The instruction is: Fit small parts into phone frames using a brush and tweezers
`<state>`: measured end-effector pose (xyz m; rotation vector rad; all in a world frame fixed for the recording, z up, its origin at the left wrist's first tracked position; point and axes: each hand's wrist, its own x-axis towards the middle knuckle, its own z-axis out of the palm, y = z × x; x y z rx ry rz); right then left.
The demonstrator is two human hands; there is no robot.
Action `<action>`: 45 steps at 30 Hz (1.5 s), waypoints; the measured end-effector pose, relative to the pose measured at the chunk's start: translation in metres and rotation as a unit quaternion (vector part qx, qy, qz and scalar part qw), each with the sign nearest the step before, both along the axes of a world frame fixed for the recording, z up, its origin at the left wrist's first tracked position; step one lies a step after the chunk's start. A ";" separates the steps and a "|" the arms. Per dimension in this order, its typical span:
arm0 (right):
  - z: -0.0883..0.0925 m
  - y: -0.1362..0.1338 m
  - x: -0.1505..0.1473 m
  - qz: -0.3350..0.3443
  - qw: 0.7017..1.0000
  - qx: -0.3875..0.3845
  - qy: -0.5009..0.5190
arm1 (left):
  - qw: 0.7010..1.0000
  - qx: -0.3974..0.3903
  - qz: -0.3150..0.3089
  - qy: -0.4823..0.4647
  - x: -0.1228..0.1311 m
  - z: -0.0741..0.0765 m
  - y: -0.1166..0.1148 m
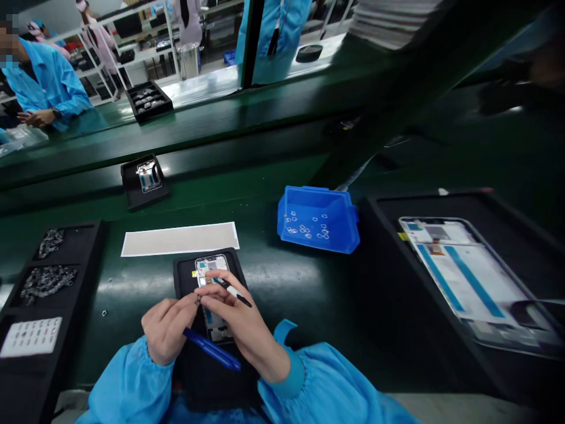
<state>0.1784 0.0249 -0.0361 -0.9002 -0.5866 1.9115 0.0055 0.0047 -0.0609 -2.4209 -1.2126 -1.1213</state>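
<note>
Left hand (166, 328), right hand (241, 321), both pinching a tiny part (198, 298); phone frame (215, 325) beneath them, on black tray (207, 386)

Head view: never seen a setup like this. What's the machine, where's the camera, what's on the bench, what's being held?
There's no machine: these are a person's bare hands. The single picture comes from a camera worn on their head, looking forward and down.

The left hand holds a slim blue tool; the right hand holds a slim white-and-black tool. Their fingertips meet at a tiny part, too small to identify, above a silver-white phone-like panel in a black rectangular tray.

On the dark green tabletop are also a beige white-edged strip, a blue plastic bin with small pale rings, and, at the picture's left, a black compartment tray with heaped small parts.
</note>
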 end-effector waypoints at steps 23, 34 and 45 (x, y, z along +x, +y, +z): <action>-0.011 0.022 0.018 0.037 0.996 0.017 0.078 | 0.912 -0.239 0.052 -0.329 0.020 0.056 -0.007; -0.015 0.021 0.015 0.039 0.996 0.000 0.084 | 0.941 -0.201 0.010 -0.272 0.030 0.046 0.002; -0.004 0.015 0.013 -0.003 0.983 0.158 -0.091 | 0.912 -0.196 0.093 -0.347 0.019 0.028 0.005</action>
